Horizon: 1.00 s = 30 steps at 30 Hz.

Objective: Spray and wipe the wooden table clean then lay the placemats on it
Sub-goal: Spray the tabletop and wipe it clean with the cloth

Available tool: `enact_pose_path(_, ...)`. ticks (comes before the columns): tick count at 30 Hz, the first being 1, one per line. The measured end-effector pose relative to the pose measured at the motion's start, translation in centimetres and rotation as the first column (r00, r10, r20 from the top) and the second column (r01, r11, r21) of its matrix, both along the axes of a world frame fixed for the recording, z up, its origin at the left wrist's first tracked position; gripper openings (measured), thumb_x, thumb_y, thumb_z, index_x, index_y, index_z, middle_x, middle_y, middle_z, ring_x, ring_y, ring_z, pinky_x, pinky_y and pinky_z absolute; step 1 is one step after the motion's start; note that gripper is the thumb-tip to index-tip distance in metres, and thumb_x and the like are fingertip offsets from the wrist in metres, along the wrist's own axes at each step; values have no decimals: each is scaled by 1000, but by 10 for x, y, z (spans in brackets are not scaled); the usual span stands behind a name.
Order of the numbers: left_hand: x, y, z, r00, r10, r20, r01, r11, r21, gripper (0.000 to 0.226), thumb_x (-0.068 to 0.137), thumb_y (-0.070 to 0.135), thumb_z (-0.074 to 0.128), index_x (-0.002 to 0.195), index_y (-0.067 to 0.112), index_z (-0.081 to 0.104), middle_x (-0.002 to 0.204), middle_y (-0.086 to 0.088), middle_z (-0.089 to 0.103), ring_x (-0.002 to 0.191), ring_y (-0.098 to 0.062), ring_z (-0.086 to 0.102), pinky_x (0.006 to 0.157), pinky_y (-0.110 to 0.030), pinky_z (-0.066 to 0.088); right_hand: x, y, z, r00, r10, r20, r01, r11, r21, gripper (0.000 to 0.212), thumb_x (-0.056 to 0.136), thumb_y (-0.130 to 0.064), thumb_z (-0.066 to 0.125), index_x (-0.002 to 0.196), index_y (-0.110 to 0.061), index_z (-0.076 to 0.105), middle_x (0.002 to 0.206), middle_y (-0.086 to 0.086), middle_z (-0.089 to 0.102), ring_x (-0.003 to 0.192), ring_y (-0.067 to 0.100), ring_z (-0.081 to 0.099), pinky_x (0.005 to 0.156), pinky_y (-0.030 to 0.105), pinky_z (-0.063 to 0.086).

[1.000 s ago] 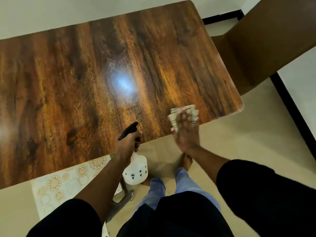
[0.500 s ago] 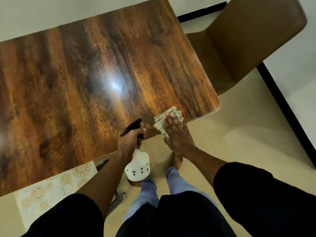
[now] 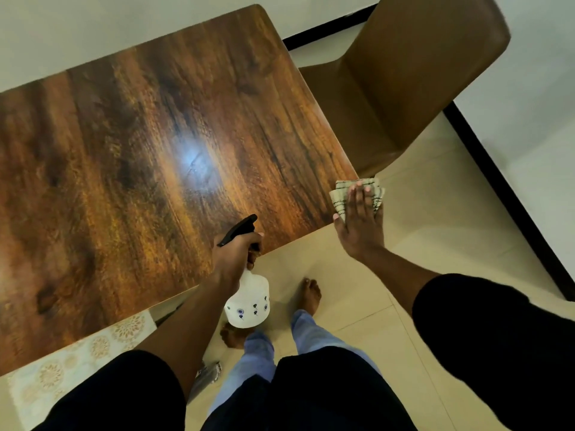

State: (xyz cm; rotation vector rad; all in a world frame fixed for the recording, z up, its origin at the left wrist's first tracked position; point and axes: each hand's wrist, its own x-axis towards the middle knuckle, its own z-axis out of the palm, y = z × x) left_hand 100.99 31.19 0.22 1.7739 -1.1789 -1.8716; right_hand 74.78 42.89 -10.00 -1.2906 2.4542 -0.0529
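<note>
The dark wooden table (image 3: pixel 140 169) fills the left and middle of the view, with a glossy light patch near its centre. My left hand (image 3: pixel 233 256) grips the neck of a white spray bottle (image 3: pixel 249 306) with a black trigger head, held at the table's near edge. My right hand (image 3: pixel 361 222) lies flat on a folded checked cloth (image 3: pixel 340 195) at the table's near right corner, partly past the edge. A pale placemat (image 3: pixel 77 353) with gold round patterns shows below the table's near edge at the lower left.
A brown padded chair (image 3: pixel 404 88) stands at the table's right end. Beige floor tiles (image 3: pixel 451 244) spread to the right, bordered by a black skirting strip and white wall. My bare feet stand by the table edge. A small grey object (image 3: pixel 208 374) lies on the floor near my legs.
My right hand has slid the cloth right along the near edge to the table's corner. The left hand keeps hold of the spray bottle in about the same place.
</note>
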Motion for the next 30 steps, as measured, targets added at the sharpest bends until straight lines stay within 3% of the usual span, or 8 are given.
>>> enact_pose_path(3,-11,2,4,1000,10,-16,-11,1000,-26,42,87,8,72,114,40,78,72,-15,65,51,-17,45,48,-30,39,35,0,0,988,152,33,-151,988,-39,77,104,-54,18,168,-15,-2,175,8,-6,161,27,-14,127,53,-3)
enact_pose_path(6,-24,3,11,1000,29,-4,-29,998,-52,27,87,4,72,101,24,84,70,-16,66,50,-21,45,46,-30,38,79,2,0,928,358,98,-351,932,-89,76,104,-52,22,168,-17,0,174,6,-10,160,25,-17,129,56,1)
enact_pose_path(9,-33,3,15,1000,11,-4,-12,999,-50,39,86,2,70,68,34,82,71,-18,66,49,-20,45,47,-30,37,102,4,-3,883,463,80,-454,884,-110,76,104,-51,24,168,-15,4,175,6,-4,161,24,-14,128,58,6)
enact_pose_path(12,-41,2,14,1000,8,1,-8,999,-41,18,79,8,72,79,23,82,70,-15,69,51,-22,47,44,-28,39,90,5,-5,864,499,65,-492,864,-106,76,104,-52,28,168,-15,8,175,6,-1,161,23,-12,129,56,5)
enact_pose_path(14,-47,1,15,1000,1,-8,-1,999,-43,30,83,6,72,96,31,81,67,-12,67,49,-20,47,43,-27,39,71,7,-5,887,456,72,-449,888,-96,76,104,-52,26,167,-16,4,175,6,-5,161,23,-15,129,56,4)
enact_pose_path(17,-57,-1,15,998,-39,-38,37,998,-51,42,89,5,71,92,47,78,69,-13,65,49,-19,44,44,-28,38,32,7,-2,951,300,75,-297,954,-38,77,104,-56,15,166,-18,-9,173,5,-17,159,23,-23,129,52,-4)
enact_pose_path(26,-75,-9,8,996,-77,-48,76,997,-22,45,90,3,71,120,36,74,71,-17,65,47,-18,44,43,-27,38,-39,-32,9,998,48,35,-52,993,105,75,107,-54,12,165,-16,-16,173,7,-19,159,25,-23,126,51,-9)
enact_pose_path(30,-71,-24,7,997,-77,-31,77,997,2,35,90,5,72,98,37,81,65,-10,64,46,-15,46,44,-27,39,-40,-49,10,998,-15,55,9,993,122,76,108,-56,13,163,-16,-20,173,8,-20,159,27,-22,126,52,-8)
